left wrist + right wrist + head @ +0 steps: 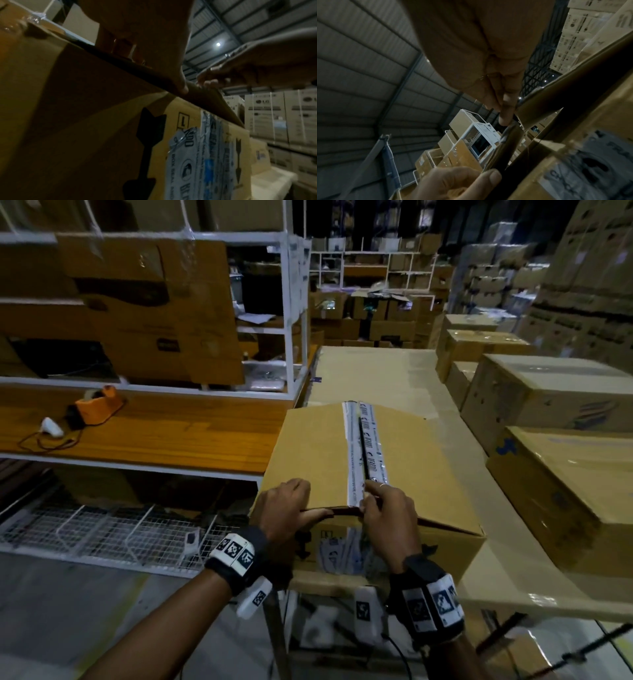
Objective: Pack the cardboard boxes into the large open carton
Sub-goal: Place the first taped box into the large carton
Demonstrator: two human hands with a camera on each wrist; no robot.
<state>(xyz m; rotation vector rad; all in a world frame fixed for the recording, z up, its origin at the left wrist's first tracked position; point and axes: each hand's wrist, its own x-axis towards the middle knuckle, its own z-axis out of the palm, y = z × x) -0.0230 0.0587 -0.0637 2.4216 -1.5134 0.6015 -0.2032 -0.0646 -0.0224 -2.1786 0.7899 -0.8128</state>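
- The left hand (286, 508) grips the near edge of the left top flap (308, 453) of the carton (370, 474); its fingers lie on top and its thumb (181, 86) hooks under the edge.
- The right hand (387, 515) pinches the near end of the right top flap (418, 467), right at the middle slit; both hands sit close, almost touching.
- I think the flaps are stiff but thin; they can bend or tear, so hold them near the fold, not at the corner.
- The carton looks big and may be heavy; to move it, I would hold it low on both sides.
- The old tape (363, 453) along the slit is shiny and cut; it may feel slippery.
- The carton is brown with black arrows in front; it sits just past the hands on a pale table (394, 378).
- More taped boxes (555, 392) stand to the right of the hands; none looks packed yet.
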